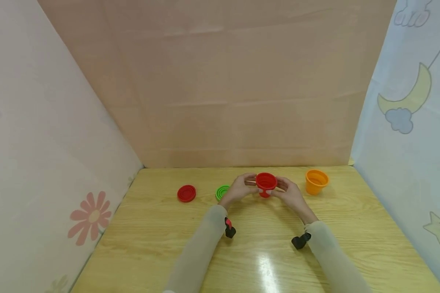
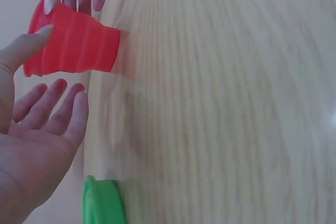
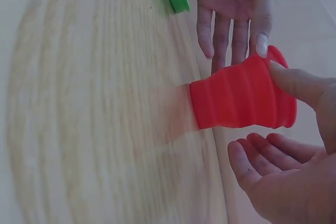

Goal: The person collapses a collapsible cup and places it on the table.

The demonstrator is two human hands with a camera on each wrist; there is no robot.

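A red collapsible cup (image 1: 266, 181), pulled up to its full ribbed height, is upright between my two hands with its base at the tabletop. My left hand (image 1: 239, 189) rests its thumb on the near side of the cup just below the rim; in the left wrist view its relaxed fingers curve apart from the red cup (image 2: 73, 43). From the other side my right hand (image 1: 292, 196) touches the cup with its thumb. Its loosely bent fingers show a gap beside the red cup (image 3: 244, 95) in the right wrist view.
Right of the hands stands an orange expanded cup (image 1: 316, 182). A green flattened cup (image 1: 222, 192) lies partly hidden behind the left wrist, and a red flattened cup (image 1: 186, 193) lies farther left. Cloth panels (image 1: 223, 101) close off the back and sides of the wooden table (image 1: 150, 244).
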